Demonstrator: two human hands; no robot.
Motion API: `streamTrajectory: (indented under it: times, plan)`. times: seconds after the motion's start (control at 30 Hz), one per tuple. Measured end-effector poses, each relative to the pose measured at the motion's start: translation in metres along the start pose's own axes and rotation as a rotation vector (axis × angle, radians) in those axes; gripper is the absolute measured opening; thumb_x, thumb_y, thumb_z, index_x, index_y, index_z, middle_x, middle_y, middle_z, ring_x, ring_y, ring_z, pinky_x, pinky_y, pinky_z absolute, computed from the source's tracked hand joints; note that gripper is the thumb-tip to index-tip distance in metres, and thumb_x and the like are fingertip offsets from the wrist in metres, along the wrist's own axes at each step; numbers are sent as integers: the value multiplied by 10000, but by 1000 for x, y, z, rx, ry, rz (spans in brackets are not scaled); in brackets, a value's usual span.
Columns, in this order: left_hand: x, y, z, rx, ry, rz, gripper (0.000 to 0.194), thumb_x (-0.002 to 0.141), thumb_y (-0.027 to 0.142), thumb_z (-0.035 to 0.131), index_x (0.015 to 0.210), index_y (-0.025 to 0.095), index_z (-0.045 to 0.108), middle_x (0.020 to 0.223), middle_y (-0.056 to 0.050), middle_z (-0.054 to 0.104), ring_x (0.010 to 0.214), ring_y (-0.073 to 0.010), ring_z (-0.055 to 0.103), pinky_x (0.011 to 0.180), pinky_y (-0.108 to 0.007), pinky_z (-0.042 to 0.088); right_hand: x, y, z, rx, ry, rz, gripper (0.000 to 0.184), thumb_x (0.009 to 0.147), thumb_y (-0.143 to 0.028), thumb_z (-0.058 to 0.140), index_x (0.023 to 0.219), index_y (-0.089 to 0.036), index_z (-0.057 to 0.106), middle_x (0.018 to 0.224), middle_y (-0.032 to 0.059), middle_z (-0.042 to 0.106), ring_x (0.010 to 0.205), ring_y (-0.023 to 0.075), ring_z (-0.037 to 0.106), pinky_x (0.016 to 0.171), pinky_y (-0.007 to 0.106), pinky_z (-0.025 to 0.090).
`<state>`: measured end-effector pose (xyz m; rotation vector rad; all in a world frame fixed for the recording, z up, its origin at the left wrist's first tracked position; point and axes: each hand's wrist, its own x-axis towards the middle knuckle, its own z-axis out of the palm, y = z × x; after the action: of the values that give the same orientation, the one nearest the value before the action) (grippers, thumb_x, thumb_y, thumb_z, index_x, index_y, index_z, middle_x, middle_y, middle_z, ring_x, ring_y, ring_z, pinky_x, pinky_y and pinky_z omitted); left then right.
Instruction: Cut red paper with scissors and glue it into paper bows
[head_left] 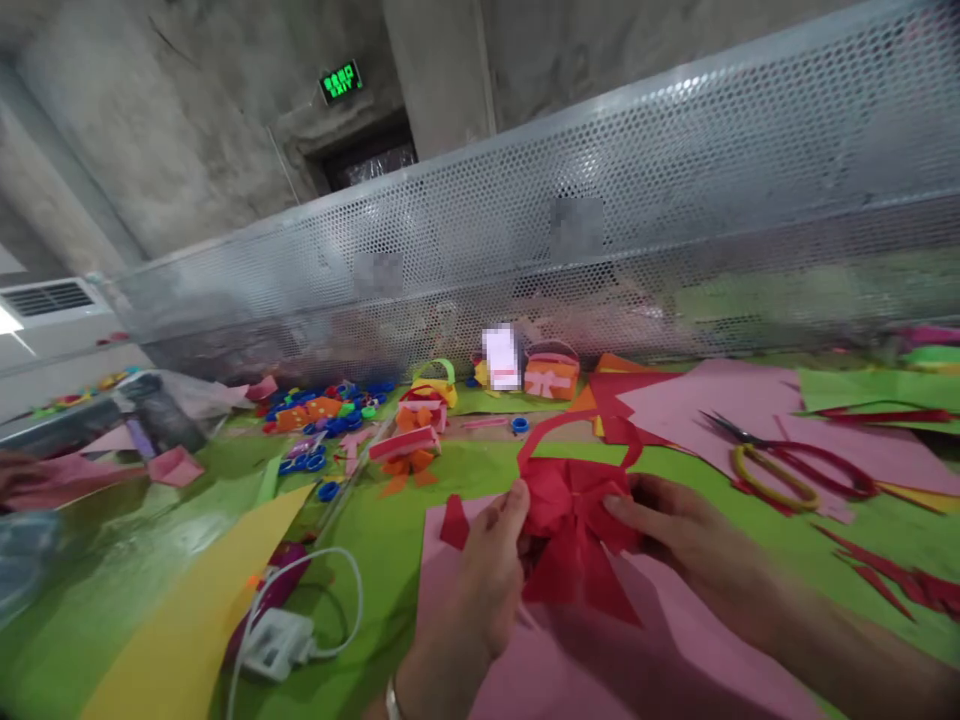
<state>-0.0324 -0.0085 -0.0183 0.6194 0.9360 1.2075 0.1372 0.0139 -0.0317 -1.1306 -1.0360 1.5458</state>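
Observation:
Between my two hands is a red paper handbag (577, 485) with a curved strip handle on top and a large red bow on its front. My left hand (491, 560) grips its left side, thumb on the front and fingers behind. On the right side, my right hand (675, 525) pinches the bag near the bow's loop; its fingers are partly hidden behind the paper. Under the bag lies a pink paper sheet (465, 640). A small red paper scrap (454, 522) rests by my left hand.
Scissors (780, 470) with yellow and red handles lie on pink paper at the right, near red offcuts (900, 575). A white adapter (277, 643) with a cable and a yellow sheet (202, 610) lie left. Behind stand an orange paper bag (551, 375) and a perforated metal screen (465, 240).

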Motion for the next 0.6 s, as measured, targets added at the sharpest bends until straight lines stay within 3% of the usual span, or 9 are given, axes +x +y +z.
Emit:
streamTrajectory:
  times: [0.2,0.4,0.6]
  plan:
    - [4,-1,-5,64,153,-38,174,889,320,567,828,168,623,730,-57,706,818,-213,692,818,-345,513,2,2,-7,-22,20,-22,428,692,-603,704,791,-188,661,824,65,692,704,174,633,640,293,537]
    - [5,0,-4,15,77,-40,173,874,339,601,897,174,645,845,-81,729,929,-225,682,846,-333,513,13,2,-14,-54,14,-5,324,683,-508,713,698,-196,626,677,33,650,598,176,605,558,301,513]
    - [-3,7,6,-22,102,-53,187,889,303,571,858,139,656,809,-82,730,940,-233,685,868,-328,507,15,-1,-18,-119,-11,-39,329,680,-490,713,738,-170,668,677,21,655,576,137,582,562,266,486]
